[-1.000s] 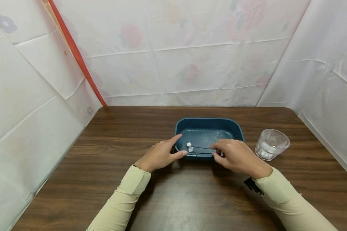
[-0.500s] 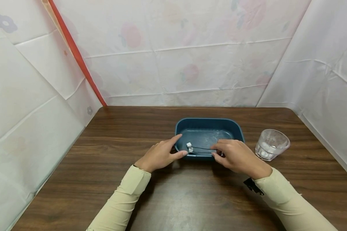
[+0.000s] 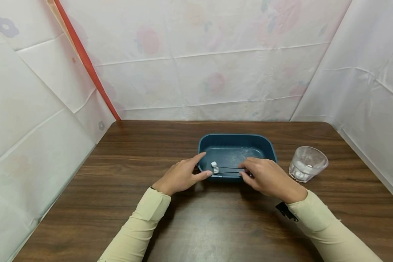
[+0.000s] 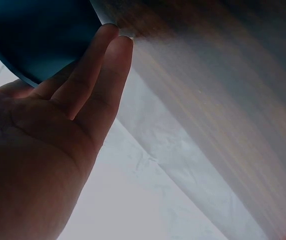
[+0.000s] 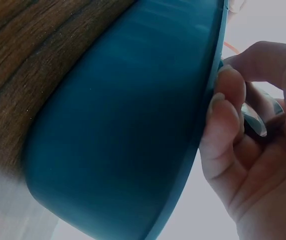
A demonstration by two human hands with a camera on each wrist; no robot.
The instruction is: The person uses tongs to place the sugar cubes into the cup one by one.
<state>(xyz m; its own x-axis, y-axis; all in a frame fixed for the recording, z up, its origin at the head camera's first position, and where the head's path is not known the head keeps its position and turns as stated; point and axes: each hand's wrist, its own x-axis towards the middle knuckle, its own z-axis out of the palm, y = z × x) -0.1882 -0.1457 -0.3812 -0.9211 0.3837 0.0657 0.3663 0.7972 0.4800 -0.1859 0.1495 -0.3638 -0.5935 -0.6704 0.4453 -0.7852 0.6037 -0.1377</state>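
In the head view, a blue rectangular basin [image 3: 235, 137] stands on the wooden table. My left hand [image 3: 181, 175] touches its left end, thumb and forefinger spread at the rim and fairly straight. In the left wrist view the fingers [image 4: 90, 92] lie against the basin's outside. My right hand [image 3: 265, 179] pinches slim metal tongs [image 3: 229, 167] over the basin's front side. The tongs' bent metal end [image 5: 263, 112] shows inside the palm in the right wrist view. Two small white cubes lie at the tips: one white cube [image 3: 214, 164] behind, the other white cube [image 3: 215, 170] between the tongs' arms.
A clear glass [image 3: 308, 163] with several white pieces in it stands right of the basin, close to my right wrist. White patterned sheets [image 3: 190, 58] hang behind and at both sides of the brown table [image 3: 144, 145].
The tongs' arms have drawn slightly closer together around the front cube, the near arm shifting a little away from me. My left hand, the basin and the glass stay put.
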